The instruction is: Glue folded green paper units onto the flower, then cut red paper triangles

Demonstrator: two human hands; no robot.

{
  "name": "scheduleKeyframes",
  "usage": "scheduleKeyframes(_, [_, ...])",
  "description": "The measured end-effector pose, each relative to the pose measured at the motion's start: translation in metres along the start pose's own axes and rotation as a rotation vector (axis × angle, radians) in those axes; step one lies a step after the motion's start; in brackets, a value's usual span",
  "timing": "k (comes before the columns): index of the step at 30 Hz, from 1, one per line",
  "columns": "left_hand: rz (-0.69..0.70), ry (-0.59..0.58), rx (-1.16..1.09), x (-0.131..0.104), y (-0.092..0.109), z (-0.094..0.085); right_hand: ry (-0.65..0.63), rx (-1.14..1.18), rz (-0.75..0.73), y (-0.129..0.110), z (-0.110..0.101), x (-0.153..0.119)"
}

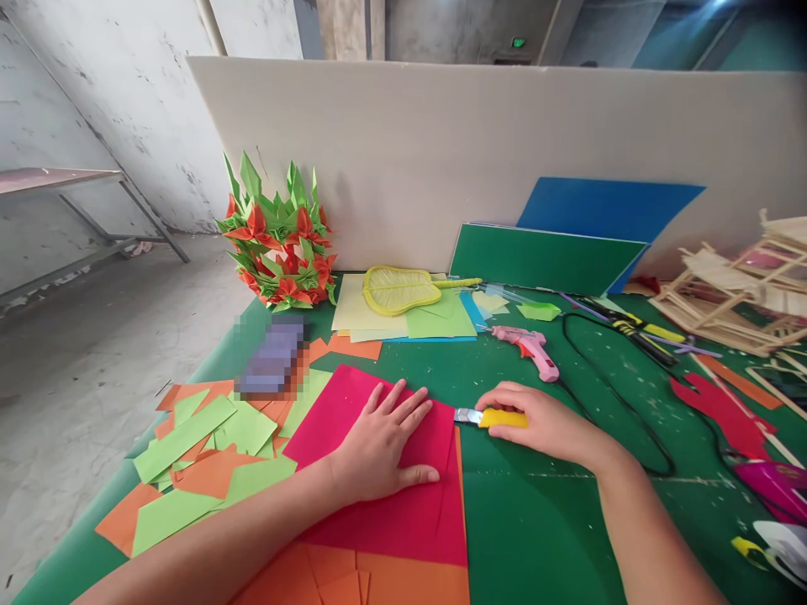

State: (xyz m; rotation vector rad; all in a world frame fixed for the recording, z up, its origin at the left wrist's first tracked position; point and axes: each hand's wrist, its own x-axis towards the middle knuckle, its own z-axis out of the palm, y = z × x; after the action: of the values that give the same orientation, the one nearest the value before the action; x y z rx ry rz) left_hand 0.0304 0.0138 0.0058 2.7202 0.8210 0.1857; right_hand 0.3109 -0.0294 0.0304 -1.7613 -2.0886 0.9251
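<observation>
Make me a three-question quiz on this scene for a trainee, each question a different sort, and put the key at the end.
1. Multiple choice: what does the right hand hold?
a) a pink glue gun
b) a yellow-handled cutter
c) a strip of green paper

2. True or false: the left hand lies on the pinkish-red sheet with its fingers spread.

3. Fill in the blank: the loose paper scraps to the left of that sheet are light green and ____.

Key: 1 b; 2 true; 3 orange.
</observation>
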Motion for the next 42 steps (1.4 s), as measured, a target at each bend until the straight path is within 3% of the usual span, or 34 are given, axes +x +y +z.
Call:
scheduleKeyframes(9, [-0.031,-0.008,0.041,-0.001,-0.001,0.003,-0.014,-0.01,-0.004,0.0,0.002,0.005])
scheduleKeyframes(25, [-0.011,-0.009,0.143,-0.002,-0.001,0.008,0.024,0.049,0.015,0.033,0.002,0.009])
scheduleKeyframes(35, [0.006,0.0,0.119,-0.003,-0.002,0.007,0.08,0.009,-0.051,0.029,0.008,0.014])
scheduleKeyframes(42, [-0.006,-0.019,0.072,-0.003,-0.003,0.008,0.162,-0.11,-0.182,0.022,0.014,0.023])
